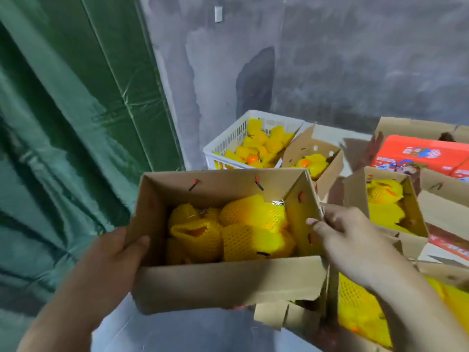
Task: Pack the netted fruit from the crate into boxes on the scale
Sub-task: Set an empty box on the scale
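An open cardboard box (223, 283) is held up in the middle of the view, filled with several fruits in yellow foam netting (251, 224). My left hand (119, 252) grips its left wall, thumb inside the rim. My right hand (340, 235) grips its right wall, thumb on the inner face. Behind it, a white plastic crate (228, 141) holds more netted fruit (261, 143), some with orange peel showing. No scale is visible.
A green tarp (76, 148) hangs at the left and a grey wall (330, 59) stands behind. Other open boxes with netted fruit sit at the right (388, 201), behind (314, 158) and lower right (360, 308). Red printed cartons (418, 151) lie far right.
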### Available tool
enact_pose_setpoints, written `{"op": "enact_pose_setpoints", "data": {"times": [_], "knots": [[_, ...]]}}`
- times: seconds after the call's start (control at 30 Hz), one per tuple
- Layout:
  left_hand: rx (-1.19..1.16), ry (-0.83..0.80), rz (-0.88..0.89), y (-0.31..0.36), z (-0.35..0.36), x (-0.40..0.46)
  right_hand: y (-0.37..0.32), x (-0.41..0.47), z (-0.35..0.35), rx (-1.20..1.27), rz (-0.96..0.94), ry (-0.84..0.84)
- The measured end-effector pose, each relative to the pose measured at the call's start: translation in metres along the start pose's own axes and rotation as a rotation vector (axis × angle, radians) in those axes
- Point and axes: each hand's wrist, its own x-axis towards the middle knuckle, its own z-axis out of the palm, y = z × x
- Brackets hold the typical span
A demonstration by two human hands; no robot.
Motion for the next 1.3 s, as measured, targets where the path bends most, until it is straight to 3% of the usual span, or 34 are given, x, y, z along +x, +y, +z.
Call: {"op": "enact_pose_setpoints", "data": {"times": [0.33,0.57,0.8,0.93,1.1,1.2,1.3], "knots": [[0.064,0.003,0.025,-0.041,-0.034,0.140,-0.051,0.105,0.077,0.042,0.007,0.017],[0.072,-0.210,0.041,-0.026,-0.008,0.241,-0.042,0.166,0.108,0.047,0.174,0.116],[0.083,-0.406,0.138,-0.039,0.051,0.344,-0.036,0.186,0.169,0.091,0.381,0.390],[-0.127,-0.536,0.036,-0.053,0.075,0.387,-0.055,0.194,0.203,0.094,0.446,0.535],[-0.334,-0.565,0.098,-0.055,0.079,0.403,-0.087,0.181,0.229,0.162,0.517,0.583],[-0.399,-0.479,0.143,-0.077,0.060,0.396,-0.106,0.170,0.251,0.143,0.504,0.587],[-0.374,-0.503,0.230,-0.099,0.040,0.391,-0.116,0.167,0.274,-0.064,0.549,0.674]]}}
